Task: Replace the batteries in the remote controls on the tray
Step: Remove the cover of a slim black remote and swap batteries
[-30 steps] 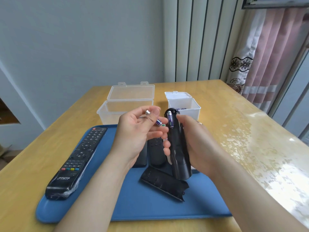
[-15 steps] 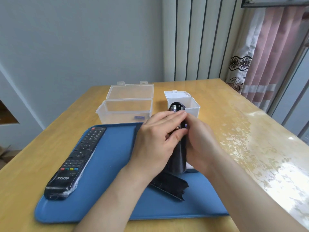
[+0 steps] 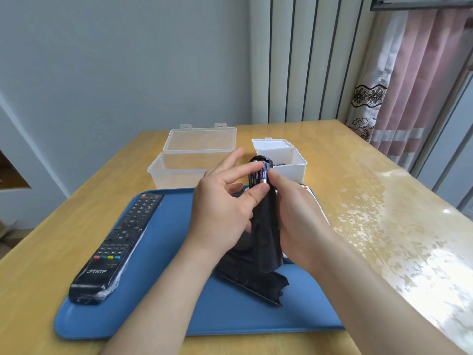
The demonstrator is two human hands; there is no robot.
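The right hand (image 3: 299,221) grips the black remote (image 3: 266,239) — the left hand (image 3: 220,213) pinches a battery (image 3: 262,175) at its top.

This looks like a room in a home. A yellow wooden table (image 3: 358,175) stands close to a plain pale wall (image 3: 128,73). On the right, a pink curtain (image 3: 419,85) with a white flower-lace edge (image 3: 368,96) hangs by a window (image 3: 460,162). A TV remote (image 3: 120,242) lies on a blue tray (image 3: 179,316) on the table, like the ones families keep at home.
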